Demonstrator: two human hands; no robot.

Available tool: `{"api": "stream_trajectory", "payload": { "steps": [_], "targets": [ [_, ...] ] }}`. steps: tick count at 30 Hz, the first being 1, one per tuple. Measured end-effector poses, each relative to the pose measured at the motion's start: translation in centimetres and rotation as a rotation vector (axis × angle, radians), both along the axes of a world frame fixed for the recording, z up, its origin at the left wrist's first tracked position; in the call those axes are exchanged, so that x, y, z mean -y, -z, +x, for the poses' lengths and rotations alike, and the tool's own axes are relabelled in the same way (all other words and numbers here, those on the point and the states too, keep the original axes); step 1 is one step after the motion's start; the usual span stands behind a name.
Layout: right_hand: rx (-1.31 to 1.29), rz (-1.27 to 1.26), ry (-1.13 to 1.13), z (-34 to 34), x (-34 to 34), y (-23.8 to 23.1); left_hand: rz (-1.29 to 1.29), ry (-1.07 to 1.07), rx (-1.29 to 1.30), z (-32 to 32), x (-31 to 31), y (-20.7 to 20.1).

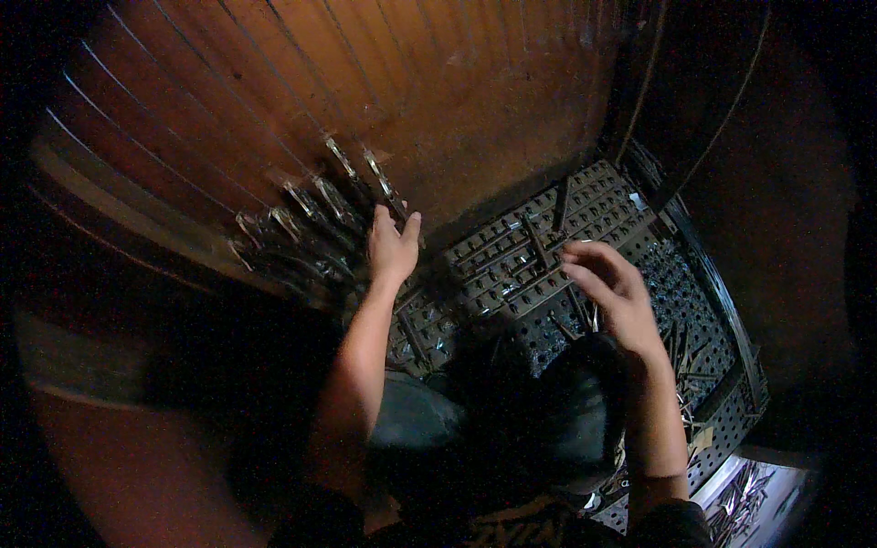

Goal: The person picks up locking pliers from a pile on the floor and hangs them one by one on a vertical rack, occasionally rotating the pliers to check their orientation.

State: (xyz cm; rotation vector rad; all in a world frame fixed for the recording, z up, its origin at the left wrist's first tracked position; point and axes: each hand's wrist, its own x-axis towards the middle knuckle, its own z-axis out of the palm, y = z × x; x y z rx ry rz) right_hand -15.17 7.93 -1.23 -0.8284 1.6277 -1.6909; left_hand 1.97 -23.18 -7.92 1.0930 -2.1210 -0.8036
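The left hand (pixel 393 245) rests with its fingers (pixel 410 228) stretched forward and close together, their tips touching the near end of a narrow metal strip (pixel 382 183). That strip lies on the wooden surface (pixel 274 100) and runs straight on from the fingertips, up and slightly to the left, so its long axis continues the line of the forearm and its far end points away from the person. Whether the fingers pinch the strip or only press on it cannot be told in the dim light. More metal strips (pixel 292 228) lie fanned out just to the left of those fingers, all slanting the same way, near ends toward the hand.

The right hand (pixel 614 290) hovers well to the right, over a dark perforated tray (pixel 722 402). Its fingers (pixel 585 265) are curled and slightly apart, pointing left, and nothing can be made out between them. Just beyond and left of these fingertips, perforated metal bars (pixel 548 228) lie packed side by side, their long axes running from lower left to upper right. Thin loose metal pieces (pixel 681 352) lie in the tray behind the right wrist.

The left hand is plainly the nearer one to the fanned strips; the right is nearer the bars.
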Motion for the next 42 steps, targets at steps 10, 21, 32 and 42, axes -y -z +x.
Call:
{"api": "stream_trajectory", "payload": {
  "steps": [10,21,32,42],
  "targets": [
    [0.548,0.174,0.407,0.3,-19.3,23.5,0.077,0.033,-0.138,-1.7,0.7,0.4],
    [-0.137,0.908,0.305,5.3,-20.3,39.6,0.547,0.428,0.096,4.4,-5.1,-2.9],
    [-0.602,1.107,0.455,2.4,-18.3,42.3,0.632,0.686,0.485,5.7,-7.3,0.2],
    [-0.631,1.249,0.330,-1.3,-13.0,40.7,0.517,0.822,0.585,7.1,-6.1,1.1]
  ]
}}
